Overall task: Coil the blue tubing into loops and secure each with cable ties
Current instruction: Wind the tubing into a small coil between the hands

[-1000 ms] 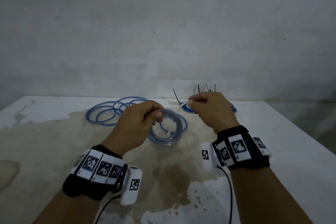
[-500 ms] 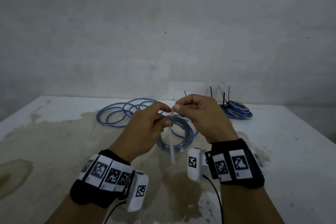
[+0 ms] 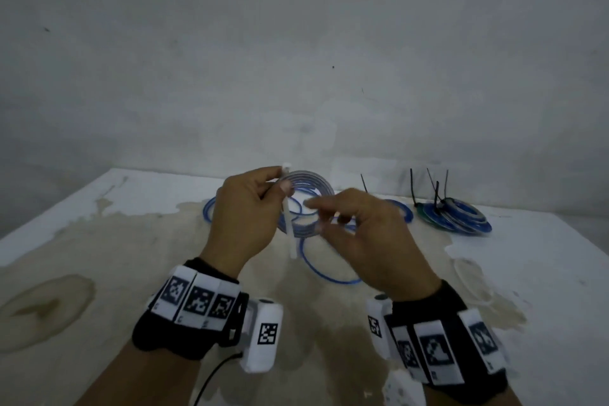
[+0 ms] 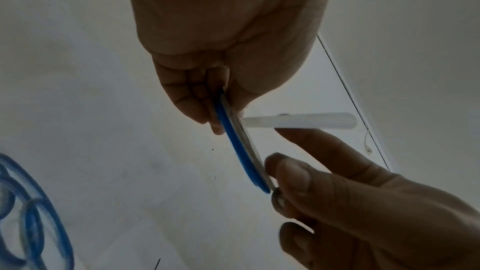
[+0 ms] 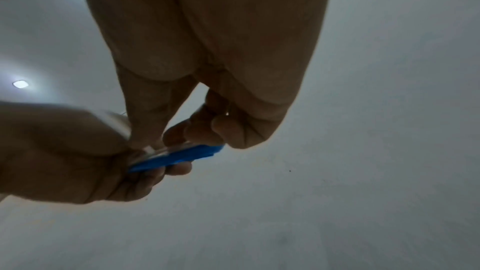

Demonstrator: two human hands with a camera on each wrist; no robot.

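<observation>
The left hand [image 3: 245, 214] pinches the coiled blue tubing [image 3: 309, 204] and a white cable tie [image 3: 289, 221] between thumb and curled fingers [image 4: 187, 98], lifted above the counter [image 3: 99, 241]. The right hand [image 3: 365, 241] pinches the coil's opposite edge, its index finger extended toward the tie's tail.

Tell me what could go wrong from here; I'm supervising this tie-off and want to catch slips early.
1. The coil is held in the air only by the left hand and right hand; a slip could let the loops spring apart.
2. The white cable tie hangs loose and may slide off.
</observation>
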